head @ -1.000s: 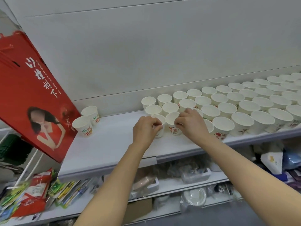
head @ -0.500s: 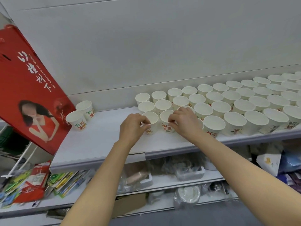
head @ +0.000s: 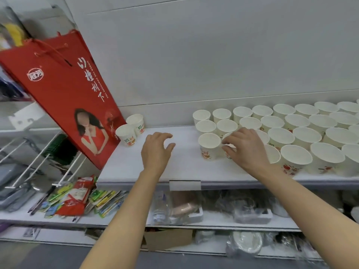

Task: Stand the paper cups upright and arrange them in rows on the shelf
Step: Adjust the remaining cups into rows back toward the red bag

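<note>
Pinching a front-row cup [head: 228,146] with curled fingers, the right hand [head: 245,150] works beside the rows of paper cups [head: 279,131] on the shelf [head: 186,166]; all stand mouth-up, axes vertical. The left hand [head: 156,150] hovers empty, fingers loose. Best nudge it flush with its neighbour [head: 209,145].

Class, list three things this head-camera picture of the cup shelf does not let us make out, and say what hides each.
- The cup under the right hand: mostly covered by its fingers.
- How far the cup rows run: cut off by the right edge.
- What lies in the plastic bags on the lower shelf: blurred and shadowed.
</note>
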The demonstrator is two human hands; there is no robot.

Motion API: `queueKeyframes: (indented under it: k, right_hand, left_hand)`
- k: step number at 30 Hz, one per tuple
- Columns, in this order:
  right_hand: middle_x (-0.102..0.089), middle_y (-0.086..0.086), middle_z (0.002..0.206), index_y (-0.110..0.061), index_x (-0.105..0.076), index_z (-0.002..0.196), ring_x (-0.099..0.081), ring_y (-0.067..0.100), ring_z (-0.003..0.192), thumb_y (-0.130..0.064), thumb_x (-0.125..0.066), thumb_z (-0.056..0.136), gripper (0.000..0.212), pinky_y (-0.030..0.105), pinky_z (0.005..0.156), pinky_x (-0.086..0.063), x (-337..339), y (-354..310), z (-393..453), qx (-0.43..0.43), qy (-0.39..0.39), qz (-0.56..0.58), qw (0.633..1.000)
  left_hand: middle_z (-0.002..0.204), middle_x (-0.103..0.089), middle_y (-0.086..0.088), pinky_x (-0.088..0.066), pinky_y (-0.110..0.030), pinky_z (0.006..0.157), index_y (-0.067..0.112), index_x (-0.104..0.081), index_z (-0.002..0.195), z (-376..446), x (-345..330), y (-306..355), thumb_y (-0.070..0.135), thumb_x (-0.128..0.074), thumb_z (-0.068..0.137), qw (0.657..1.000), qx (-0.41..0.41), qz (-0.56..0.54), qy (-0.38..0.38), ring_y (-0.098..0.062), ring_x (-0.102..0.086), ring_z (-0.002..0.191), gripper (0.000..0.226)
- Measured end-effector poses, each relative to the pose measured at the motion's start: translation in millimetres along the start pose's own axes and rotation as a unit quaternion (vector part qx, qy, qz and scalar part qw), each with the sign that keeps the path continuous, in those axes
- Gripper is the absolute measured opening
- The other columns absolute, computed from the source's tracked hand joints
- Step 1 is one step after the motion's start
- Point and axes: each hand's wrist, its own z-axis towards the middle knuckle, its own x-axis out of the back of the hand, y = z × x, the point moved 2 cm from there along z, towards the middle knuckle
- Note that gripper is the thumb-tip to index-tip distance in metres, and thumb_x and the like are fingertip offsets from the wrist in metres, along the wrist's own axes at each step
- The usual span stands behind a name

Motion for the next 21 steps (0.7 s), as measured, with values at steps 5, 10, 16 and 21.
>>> queueKeyframes:
  k: [5,10,16,21]
  right_hand:
    - [-0.069,0.002,0.082,-0.016,-0.072,0.082,-0.056,0.029,0.081,-0.020,-0.077,0.075,0.009,0.040,0.070,-0.040,-15.0,-29.5,16.7,0.022,0.015,0.004,1.000]
    - [-0.067,-0.003,0.077,-0.017,-0.070,0.079,-0.056,0.026,0.077,-0.020,-0.075,0.075,0.006,0.034,0.068,-0.035,-38.2,-73.4,37.8,0.051,0.055,0.037,0.997]
    - [-0.064,-0.005,0.070,-0.018,-0.070,0.074,-0.055,0.024,0.072,-0.017,-0.075,0.072,0.006,0.031,0.069,-0.036,-88.9,-121.9,79.9,0.061,0.037,0.072,0.995]
    - [-0.066,0.000,0.076,-0.017,-0.071,0.085,-0.056,0.029,0.079,-0.015,-0.076,0.072,0.014,0.035,0.071,-0.041,-131.8,-154.7,130.9,0.048,-0.054,0.086,0.994]
  left_hand:
    - [0.127,-0.057,-0.010,-0.044,-0.043,0.089,0.013,-0.059,0.127,38.1,36.1,-88.0,0.025,-0.071,0.086,0.987,0.066,0.143,0.034,-0.034,-0.048,0.113,0.045]
    - [0.115,-0.059,-0.010,-0.047,-0.039,0.074,0.014,-0.068,0.117,67.3,45.5,-131.9,0.013,-0.062,0.087,0.969,0.053,0.236,-0.045,-0.031,-0.055,0.101,0.030]
    - [0.095,-0.066,-0.006,-0.036,-0.031,0.062,0.016,-0.073,0.101,57.2,58.7,-141.4,0.020,-0.066,0.088,0.984,0.002,0.175,-0.025,-0.027,-0.054,0.090,0.016]
    - [0.088,-0.063,0.004,-0.043,-0.033,0.063,0.023,-0.073,0.098,43.6,75.0,-146.4,0.030,-0.068,0.089,0.996,-0.017,0.085,-0.022,-0.019,-0.053,0.086,0.012]
